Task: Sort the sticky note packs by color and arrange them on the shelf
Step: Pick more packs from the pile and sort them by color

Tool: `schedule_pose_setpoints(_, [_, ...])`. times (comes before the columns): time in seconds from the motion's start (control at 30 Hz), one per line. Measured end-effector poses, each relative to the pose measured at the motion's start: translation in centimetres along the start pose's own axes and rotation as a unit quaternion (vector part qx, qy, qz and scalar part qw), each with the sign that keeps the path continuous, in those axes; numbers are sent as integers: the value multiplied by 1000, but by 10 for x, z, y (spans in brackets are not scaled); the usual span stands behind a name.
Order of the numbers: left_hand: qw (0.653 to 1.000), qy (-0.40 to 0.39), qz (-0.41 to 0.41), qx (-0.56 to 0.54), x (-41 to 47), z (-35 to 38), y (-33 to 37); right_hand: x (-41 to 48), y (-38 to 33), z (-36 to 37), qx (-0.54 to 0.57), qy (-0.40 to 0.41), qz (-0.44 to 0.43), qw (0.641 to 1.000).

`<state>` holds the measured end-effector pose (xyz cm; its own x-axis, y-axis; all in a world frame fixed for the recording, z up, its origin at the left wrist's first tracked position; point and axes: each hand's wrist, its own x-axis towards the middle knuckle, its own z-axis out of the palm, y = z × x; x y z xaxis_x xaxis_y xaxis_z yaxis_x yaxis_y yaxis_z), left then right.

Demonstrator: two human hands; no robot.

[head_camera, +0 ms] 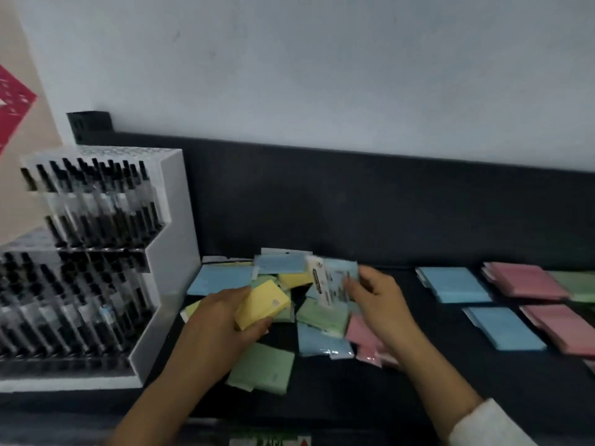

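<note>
White rack [170,252] is filled w/ pens [96,204]; yellow pack [262,304] is gripped by L hand [222,320]; blue pack [335,278], label unreadable, is pinched by R hand [380,304].

A black shelf [450,387] with a raised black back panel [354,204] carries everything. At its left end stands a white tiered pen display rack [167,252]. Just beside the rack lies a loose mixed pile of sticky note packs [318,317] in blue, yellow, green and pink, overlapping at odd angles. A green pack [264,368] lies flat at the pile's near edge. To the right, apart from the pile, sorted stacks lie flat in two rows: a far blue stack [454,284] and a near blue stack [505,328], then a far pink stack [524,281] and a near pink stack [560,326], and a green stack [579,284] at the frame's edge.
</note>
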<state>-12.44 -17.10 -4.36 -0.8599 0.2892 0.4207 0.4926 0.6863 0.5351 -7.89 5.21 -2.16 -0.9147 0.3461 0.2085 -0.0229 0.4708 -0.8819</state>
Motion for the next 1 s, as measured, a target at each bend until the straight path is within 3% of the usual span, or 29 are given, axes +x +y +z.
schedule_pose_setpoints(0.07, [1000,-12,17,-11,0,5,3,-21,-4,-10,116,26,57,991])
schedule_pose_setpoints(0.2, [996,-33,72,-42,-1,19,24,-53,3,-26,216,110,130,961])
schedule_pose_setpoints(0.4, [985,-79,123,-90,-13,39,61,-89,20,-50,191,179,135,955])
schedule_pose_setpoints(0.73, [975,-124,152,-100,-27,72,112,-118,59,-130,-43,245,19,968])
schedule_pose_setpoints(0.87, [971,-155,167,-67,-33,91,144,-96,77,-172,-227,254,-59,938])
schedule_pose_setpoints(1.0, [976,-137,170,-25,-41,113,181,-60,98,-203,-346,189,-107,913])
